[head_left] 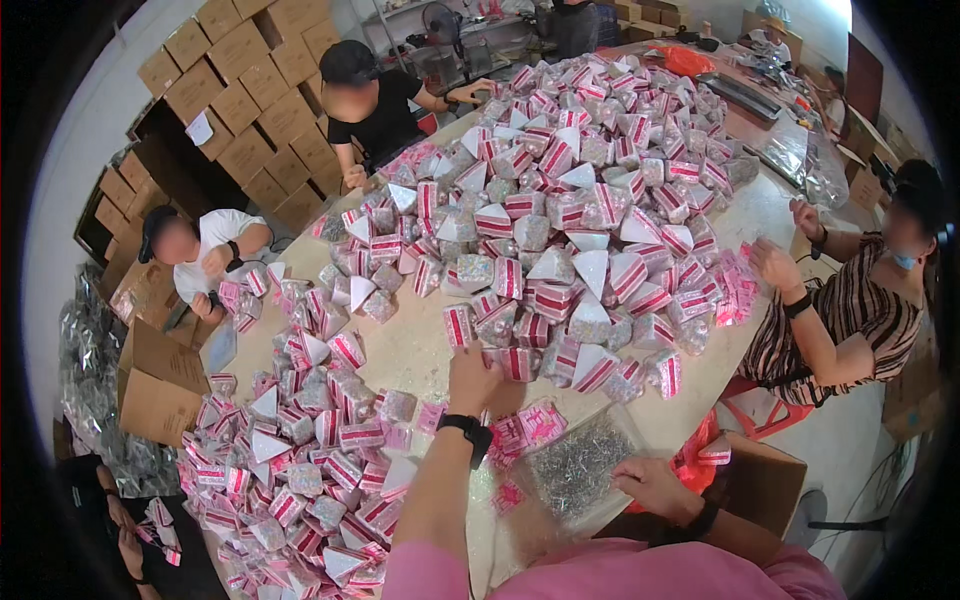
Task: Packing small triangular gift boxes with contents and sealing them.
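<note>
At the near edge of the big pile, my left hand (474,380) has its fingers around the lower end of a wedge-shaped cake-slice piece (458,324), white with dark pink stripes. Another striped cake slice (516,363) lies just right of those fingers. My right hand (655,487) is curled beside a clear plastic bag (585,465) of silvery shreds. Anything in its fingers is too small to make out. Pink printed cards (528,428) lie between my left forearm and the bag.
Wrapped cake slices cover much of the pale table (405,345), in a far heap and a near-left heap. An open carton (765,485) with a red bag (700,455) stands by my right arm. Another carton (165,385) stands left. Several people work around the table.
</note>
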A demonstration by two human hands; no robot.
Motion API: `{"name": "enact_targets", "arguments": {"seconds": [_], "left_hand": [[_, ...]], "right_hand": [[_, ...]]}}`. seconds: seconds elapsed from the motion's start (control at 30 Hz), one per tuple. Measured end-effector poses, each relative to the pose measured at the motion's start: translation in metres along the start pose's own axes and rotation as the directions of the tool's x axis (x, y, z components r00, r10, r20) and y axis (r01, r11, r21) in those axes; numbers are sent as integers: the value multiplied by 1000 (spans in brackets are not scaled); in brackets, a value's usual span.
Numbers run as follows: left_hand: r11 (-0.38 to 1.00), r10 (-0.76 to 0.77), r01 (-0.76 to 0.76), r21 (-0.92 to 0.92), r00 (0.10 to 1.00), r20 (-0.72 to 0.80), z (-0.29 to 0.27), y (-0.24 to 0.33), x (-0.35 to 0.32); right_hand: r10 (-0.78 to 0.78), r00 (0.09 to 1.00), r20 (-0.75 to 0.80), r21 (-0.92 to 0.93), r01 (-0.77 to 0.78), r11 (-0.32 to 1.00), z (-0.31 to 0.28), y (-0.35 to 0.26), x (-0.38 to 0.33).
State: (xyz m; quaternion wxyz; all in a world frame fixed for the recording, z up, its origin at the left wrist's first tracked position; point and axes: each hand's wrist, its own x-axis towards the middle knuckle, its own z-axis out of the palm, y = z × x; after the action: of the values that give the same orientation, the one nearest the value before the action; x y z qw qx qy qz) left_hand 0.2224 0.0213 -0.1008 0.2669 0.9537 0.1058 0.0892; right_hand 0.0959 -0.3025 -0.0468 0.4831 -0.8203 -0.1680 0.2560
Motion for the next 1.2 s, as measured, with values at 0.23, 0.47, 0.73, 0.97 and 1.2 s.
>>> {"name": "enact_targets", "arguments": {"seconds": [0.23, 0.47, 0.73, 0.97, 1.2], "left_hand": [[830, -272, 187, -525, 958, -87, -53, -20, -76], [601, -470, 376, -706, 880, 68, -57, -52, -231], [981, -178, 157, -115, 963, -202, -46, -49, -285], [880, 54, -86, 466, 995, 83, -41, -50, -273], [971, -156, 164, 174, 986, -60, -49, -71, -263]], "right_hand": [[-36, 999, 37, -33, 37, 999, 6, -4, 13], [-31, 994, 105, -42, 36, 999, 25, -24, 24], [-96, 984, 152, 56, 88, 995, 50, -20, 32], [-34, 989, 143, 83, 22, 996, 56, -23, 28], [-23, 990, 139, 153, 1, 988, 56, -28, 23]]}}
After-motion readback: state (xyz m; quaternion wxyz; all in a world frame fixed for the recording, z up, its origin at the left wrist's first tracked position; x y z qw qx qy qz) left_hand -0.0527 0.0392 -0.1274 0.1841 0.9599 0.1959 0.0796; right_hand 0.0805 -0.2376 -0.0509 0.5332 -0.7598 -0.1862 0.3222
